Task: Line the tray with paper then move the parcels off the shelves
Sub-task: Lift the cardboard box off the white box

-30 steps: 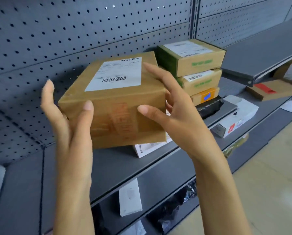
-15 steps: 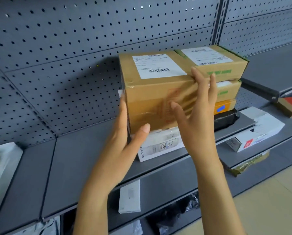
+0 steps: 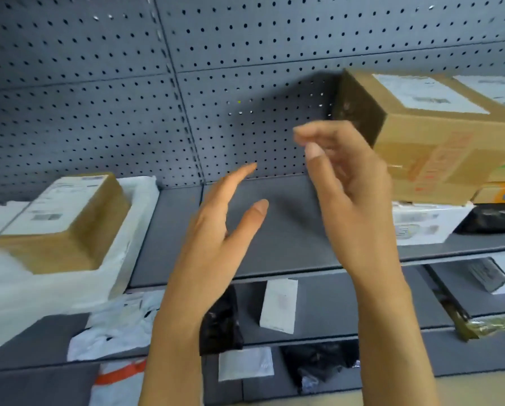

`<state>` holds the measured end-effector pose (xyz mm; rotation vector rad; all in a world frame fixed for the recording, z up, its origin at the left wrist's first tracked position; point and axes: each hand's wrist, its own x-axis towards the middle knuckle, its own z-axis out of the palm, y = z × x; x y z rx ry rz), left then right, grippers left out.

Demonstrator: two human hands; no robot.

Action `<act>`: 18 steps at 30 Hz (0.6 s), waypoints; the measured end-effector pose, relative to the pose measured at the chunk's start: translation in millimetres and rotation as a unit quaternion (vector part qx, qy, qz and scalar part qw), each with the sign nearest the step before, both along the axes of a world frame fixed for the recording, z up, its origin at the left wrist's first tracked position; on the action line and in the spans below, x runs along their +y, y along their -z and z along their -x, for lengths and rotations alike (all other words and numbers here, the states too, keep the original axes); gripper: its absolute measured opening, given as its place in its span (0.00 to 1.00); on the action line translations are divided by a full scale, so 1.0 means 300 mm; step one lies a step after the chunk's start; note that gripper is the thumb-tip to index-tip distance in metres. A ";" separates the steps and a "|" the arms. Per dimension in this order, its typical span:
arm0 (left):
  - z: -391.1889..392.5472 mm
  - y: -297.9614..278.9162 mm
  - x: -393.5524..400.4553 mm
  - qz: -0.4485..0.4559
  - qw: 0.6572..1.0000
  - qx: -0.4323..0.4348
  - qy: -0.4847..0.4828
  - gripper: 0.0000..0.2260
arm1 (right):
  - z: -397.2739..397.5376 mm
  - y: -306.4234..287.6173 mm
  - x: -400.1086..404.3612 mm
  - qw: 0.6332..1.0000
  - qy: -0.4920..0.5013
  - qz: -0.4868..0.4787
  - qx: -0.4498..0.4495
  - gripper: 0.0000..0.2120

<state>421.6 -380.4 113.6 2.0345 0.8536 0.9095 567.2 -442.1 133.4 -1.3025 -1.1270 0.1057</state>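
Head | left hand (image 3: 216, 230) raised, fingers straight, released | right hand (image 3: 351, 194) raised, fingers loosely curled, empty

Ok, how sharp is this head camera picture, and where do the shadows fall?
Head view: motion blur smears the whole picture, worst on the right hand and on the labels of the cardboard box at right, which cannot be read; the box in the paper-lined tray at left is soft too; a dark shadow lies on the pegboard left of the cardboard box.
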 end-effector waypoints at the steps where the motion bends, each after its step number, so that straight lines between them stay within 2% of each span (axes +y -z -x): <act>1: 0.068 0.001 0.019 -0.015 1.000 -0.015 -0.019 0.16 | 0.065 0.002 0.025 0.999 -0.038 0.025 -0.001 0.09; 6: 0.463 -0.013 0.101 -0.037 0.987 -0.092 -0.127 0.04 | 0.440 -0.008 0.159 0.985 -0.155 0.082 -0.001 0.14; 10: 0.786 -0.014 0.153 -0.048 0.966 -0.125 -0.220 0.09 | 0.749 -0.021 0.258 0.969 -0.233 0.083 -0.008 0.20; 18: 1.391 0.029 0.218 -0.040 0.927 -0.148 -0.344 0.05 | 1.357 0.012 0.429 0.934 -0.341 0.094 -0.050 0.22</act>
